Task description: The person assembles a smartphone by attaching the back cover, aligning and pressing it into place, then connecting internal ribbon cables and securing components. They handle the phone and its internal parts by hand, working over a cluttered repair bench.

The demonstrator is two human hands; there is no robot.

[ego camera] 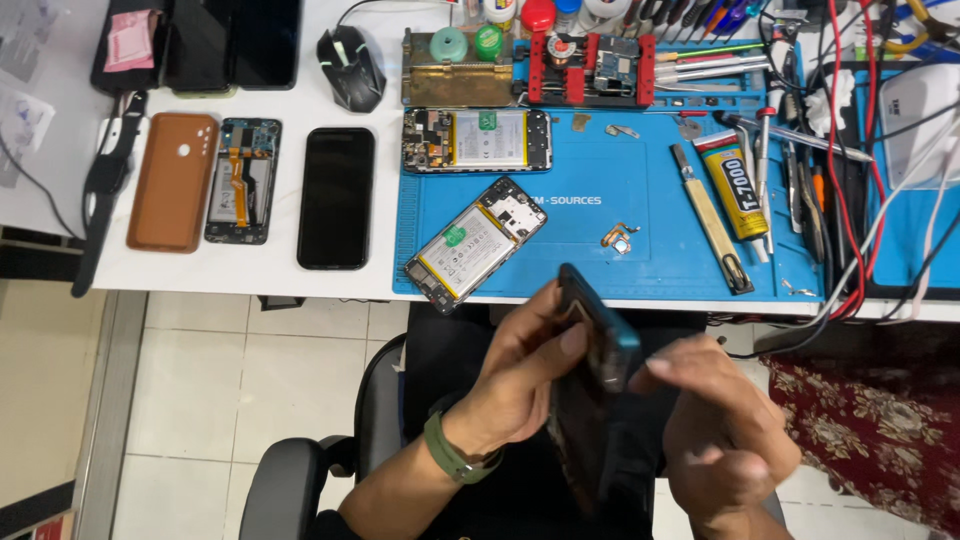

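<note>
- Left hand (pixel 525 365) grips the dark phone (pixel 595 335) on edge below the bench's front edge — steadying it.
- Right hand (pixel 715 415) pinches its lower side, fingers curled.
- Opened phone (pixel 476 243) lies on the blue mat (pixel 600 200).

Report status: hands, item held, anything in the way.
Left hand and right hand both grip dark phone back cover above lap. Opened phone on blue mat, apart. Nothing obstructing.

Blue work mat (pixel 600 215) on white table (pixel 330 285) — two opened phones (pixel 476 243) with batteries exposed, glue tube (pixel 733 185), tweezers, screwdrivers. Left of mat — black phone (pixel 336 197) face down, brown case (pixel 173 180), computer mouse (pixel 351 66). Red cables (pixel 850 150) at right.
</note>
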